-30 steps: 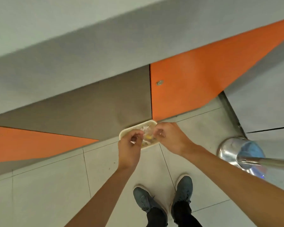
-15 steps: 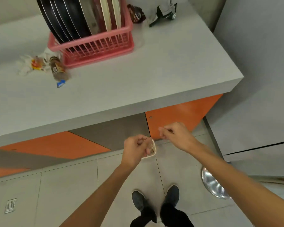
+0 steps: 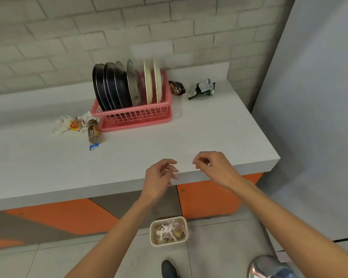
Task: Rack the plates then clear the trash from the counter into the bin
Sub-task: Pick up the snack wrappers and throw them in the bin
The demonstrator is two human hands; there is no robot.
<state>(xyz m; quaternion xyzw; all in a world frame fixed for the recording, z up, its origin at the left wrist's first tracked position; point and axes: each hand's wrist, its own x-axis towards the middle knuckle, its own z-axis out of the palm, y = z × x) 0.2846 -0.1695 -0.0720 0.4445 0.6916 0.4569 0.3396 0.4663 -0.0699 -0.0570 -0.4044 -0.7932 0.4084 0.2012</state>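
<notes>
Both empty, the left hand (image 3: 161,175) and right hand (image 3: 211,167) hover, fingers loosely curled. At ten o'clock, crumpled white wrappers (image 3: 67,123) lie on the grey bench (image 3: 189,135), best scooped together for the cream floor tub (image 3: 168,242).

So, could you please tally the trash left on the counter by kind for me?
crumpled paper heap: 1
bottle lying on its side: 1
wrappers and packets: 3 (blue scrap, brown wrapper, green-silver packet)
Total: 5
</notes>
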